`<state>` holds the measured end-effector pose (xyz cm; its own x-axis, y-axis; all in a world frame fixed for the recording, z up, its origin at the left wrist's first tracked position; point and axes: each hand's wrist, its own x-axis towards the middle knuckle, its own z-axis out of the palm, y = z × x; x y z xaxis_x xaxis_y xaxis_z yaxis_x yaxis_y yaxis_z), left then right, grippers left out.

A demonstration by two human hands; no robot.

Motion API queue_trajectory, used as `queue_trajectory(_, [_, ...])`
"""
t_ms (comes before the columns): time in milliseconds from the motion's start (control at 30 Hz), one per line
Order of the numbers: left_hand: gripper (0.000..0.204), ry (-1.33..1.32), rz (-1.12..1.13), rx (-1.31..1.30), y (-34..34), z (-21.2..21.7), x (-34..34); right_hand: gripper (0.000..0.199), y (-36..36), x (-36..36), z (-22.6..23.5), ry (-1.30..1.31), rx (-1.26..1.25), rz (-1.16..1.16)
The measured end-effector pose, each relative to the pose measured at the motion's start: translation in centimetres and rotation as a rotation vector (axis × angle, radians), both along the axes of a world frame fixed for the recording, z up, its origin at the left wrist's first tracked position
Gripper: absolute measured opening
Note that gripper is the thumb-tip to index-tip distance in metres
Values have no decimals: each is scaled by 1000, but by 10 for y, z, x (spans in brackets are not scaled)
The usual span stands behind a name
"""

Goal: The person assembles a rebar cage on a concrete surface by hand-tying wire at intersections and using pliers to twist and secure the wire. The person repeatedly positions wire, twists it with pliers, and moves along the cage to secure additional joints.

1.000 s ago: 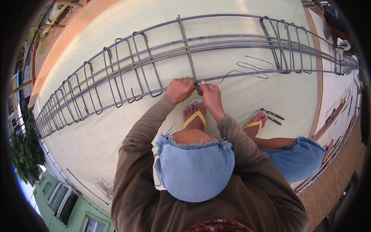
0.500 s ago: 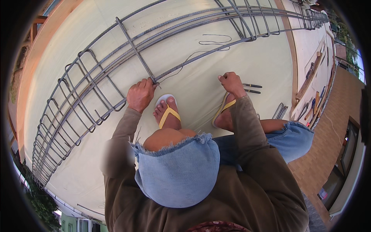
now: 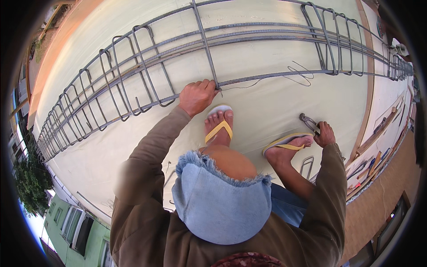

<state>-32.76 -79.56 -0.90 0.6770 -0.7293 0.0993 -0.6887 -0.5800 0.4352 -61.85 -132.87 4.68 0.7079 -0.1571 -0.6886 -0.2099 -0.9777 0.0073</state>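
A long steel rebar cage (image 3: 147, 84) lies across a pale concrete slab in front of me. My left hand (image 3: 196, 95) is closed around the near long bar where an upright stirrup (image 3: 205, 42) crosses it. A thin tie wire (image 3: 249, 83) trails from that joint to the right. Down by my right foot, my right hand (image 3: 325, 133) grips a pair of pincers (image 3: 309, 123) resting on the slab. I am squatting in yellow flip-flops (image 3: 219, 127), with denim shorts at the knees.
A loop of loose wire (image 3: 299, 76) lies on the slab near the cage. A spare bent stirrup (image 3: 306, 167) rests behind my right foot. Wooden planks and tools line the slab's right edge (image 3: 373, 138). Beyond the left edge are a green building and a tree, far below.
My right hand left the cage joint, swung right and down to the slab, and closed on the pincers. My left hand stayed on the bar at the stirrup.
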Motion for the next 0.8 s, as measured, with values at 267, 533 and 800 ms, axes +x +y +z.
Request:
queue_trajectory(267, [28, 24, 2, 13, 1, -1, -2, 31, 109, 95, 113, 115, 279, -138])
queue_trajectory(533, [26, 1, 0, -7, 1, 1, -2, 70, 240, 166, 87, 165, 494, 45])
queue_trajectory(800, [25, 7, -18, -14, 3, -3, -2, 78, 266, 170, 65, -69, 642, 0])
